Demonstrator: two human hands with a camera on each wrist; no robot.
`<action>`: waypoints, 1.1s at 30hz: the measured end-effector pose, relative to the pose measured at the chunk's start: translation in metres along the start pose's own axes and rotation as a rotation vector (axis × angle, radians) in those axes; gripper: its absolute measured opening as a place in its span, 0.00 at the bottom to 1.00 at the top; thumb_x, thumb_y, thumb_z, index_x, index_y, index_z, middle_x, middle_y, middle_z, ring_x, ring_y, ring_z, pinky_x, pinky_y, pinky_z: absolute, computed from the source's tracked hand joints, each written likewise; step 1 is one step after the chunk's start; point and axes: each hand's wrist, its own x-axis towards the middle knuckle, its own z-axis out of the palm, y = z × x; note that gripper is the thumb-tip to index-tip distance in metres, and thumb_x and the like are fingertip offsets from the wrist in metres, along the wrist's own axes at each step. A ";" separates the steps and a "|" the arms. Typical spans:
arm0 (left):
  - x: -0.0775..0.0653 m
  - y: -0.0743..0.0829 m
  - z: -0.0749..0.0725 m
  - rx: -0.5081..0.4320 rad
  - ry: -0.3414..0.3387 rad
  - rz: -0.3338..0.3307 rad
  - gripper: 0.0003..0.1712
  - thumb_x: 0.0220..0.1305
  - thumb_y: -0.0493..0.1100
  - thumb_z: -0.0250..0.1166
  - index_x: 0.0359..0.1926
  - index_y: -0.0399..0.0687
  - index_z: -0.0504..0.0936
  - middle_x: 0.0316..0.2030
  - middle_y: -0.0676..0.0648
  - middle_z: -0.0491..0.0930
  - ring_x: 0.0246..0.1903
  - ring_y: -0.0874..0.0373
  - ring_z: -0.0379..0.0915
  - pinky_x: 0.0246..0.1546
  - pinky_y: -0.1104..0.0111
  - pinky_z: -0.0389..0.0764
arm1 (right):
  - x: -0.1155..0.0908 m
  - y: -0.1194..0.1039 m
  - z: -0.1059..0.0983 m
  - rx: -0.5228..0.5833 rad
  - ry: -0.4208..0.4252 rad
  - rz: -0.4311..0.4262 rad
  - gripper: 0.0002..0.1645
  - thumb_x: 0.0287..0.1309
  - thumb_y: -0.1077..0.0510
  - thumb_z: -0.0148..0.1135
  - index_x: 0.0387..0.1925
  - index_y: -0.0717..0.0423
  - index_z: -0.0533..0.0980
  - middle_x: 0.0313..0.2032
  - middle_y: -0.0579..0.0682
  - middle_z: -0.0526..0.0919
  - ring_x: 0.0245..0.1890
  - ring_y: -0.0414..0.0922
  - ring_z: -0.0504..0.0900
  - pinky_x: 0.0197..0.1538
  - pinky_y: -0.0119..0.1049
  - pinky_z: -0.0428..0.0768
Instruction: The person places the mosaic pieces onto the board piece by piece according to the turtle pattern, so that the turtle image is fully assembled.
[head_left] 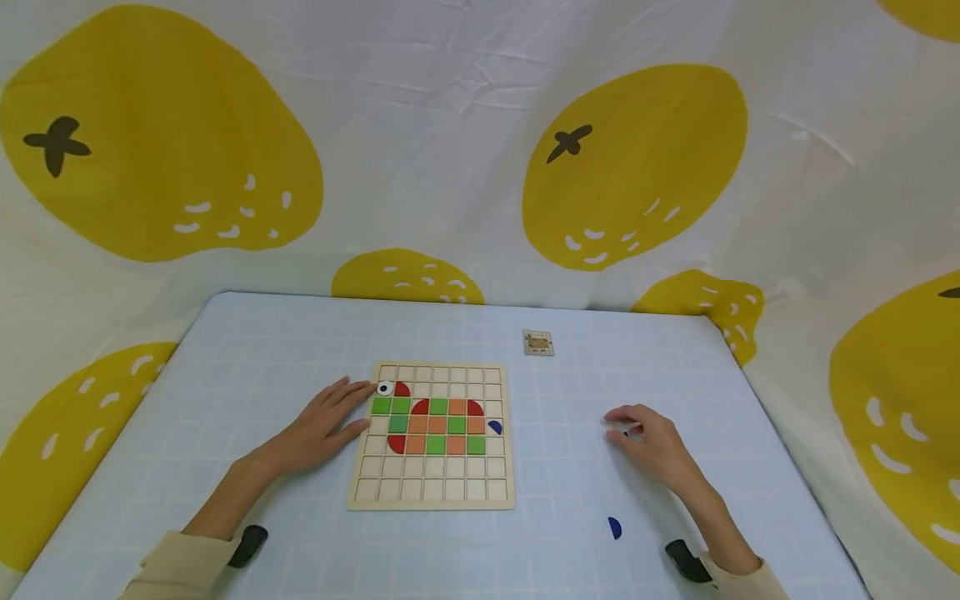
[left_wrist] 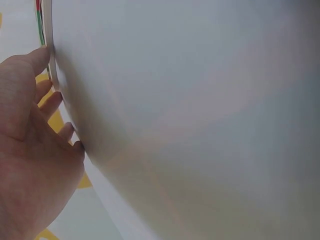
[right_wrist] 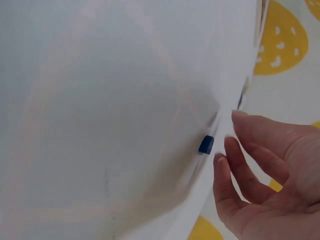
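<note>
A wooden grid board (head_left: 431, 498) lies on the white table, with red, green and orange tiles forming an animal-like figure. A round eye tile (head_left: 385, 387) sits in its upper left, and a blue half-round tile (head_left: 495, 427) at its right side. My left hand (head_left: 318, 429), fingers extended, rests at the board's left edge. My right hand (head_left: 656, 446) hovers over the table with fingers loosely bent. Near its fingertips a small blue piece (right_wrist: 206, 145) lies on the table, mostly hidden in the head view. Another blue half-round tile (head_left: 615, 527) lies nearer the front.
A small picture card (head_left: 538, 342) lies beyond the board's upper right corner. Behind the table (head_left: 285, 342) hangs a white cloth with yellow fruit shapes (head_left: 637, 167). Dark wrist straps (head_left: 249, 546) are on both wrists.
</note>
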 end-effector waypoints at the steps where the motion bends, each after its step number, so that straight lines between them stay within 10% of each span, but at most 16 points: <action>1: 0.000 0.000 0.000 0.000 0.000 0.002 0.35 0.77 0.53 0.59 0.78 0.50 0.63 0.75 0.40 0.62 0.77 0.32 0.43 0.71 0.32 0.52 | -0.002 0.002 -0.001 -0.002 -0.001 0.007 0.13 0.61 0.65 0.72 0.48 0.61 0.83 0.46 0.54 0.86 0.46 0.52 0.83 0.49 0.45 0.84; 33: 0.001 -0.001 -0.001 -0.011 -0.006 0.011 0.35 0.77 0.52 0.59 0.78 0.48 0.62 0.75 0.40 0.62 0.77 0.33 0.43 0.71 0.33 0.52 | -0.001 0.002 0.003 0.017 -0.062 0.037 0.06 0.62 0.63 0.72 0.40 0.57 0.83 0.32 0.45 0.81 0.32 0.42 0.77 0.38 0.29 0.80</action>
